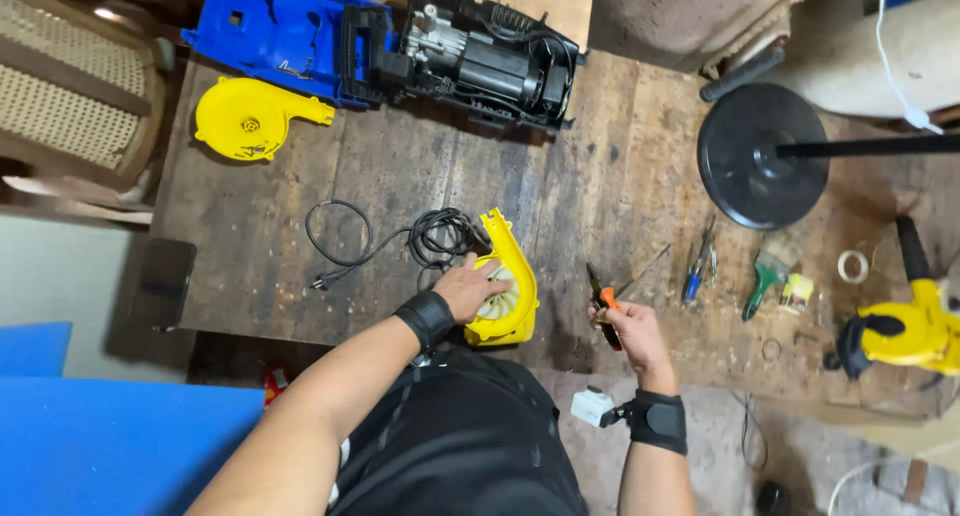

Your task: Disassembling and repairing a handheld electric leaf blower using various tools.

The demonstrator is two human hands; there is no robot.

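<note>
My left hand (pixel 466 288) rests on an opened yellow blower housing (pixel 506 281) with a white fan wheel inside, near the front edge of the wooden workbench (pixel 600 186). A black power cord (pixel 400 238) runs from the housing to the left. My right hand (pixel 627 328) holds orange-handled pliers (pixel 603 302) just right of the housing. Both wrists wear black bands.
A yellow housing half (pixel 250 119) lies at the back left beside a blue casing (pixel 285 31) and a black motor unit (pixel 485 61). A black round fan base (pixel 760 156), screwdrivers (pixel 697 266), a paintbrush (pixel 765 276), tape roll (pixel 853 266) and a second yellow blower (pixel 905 326) sit right.
</note>
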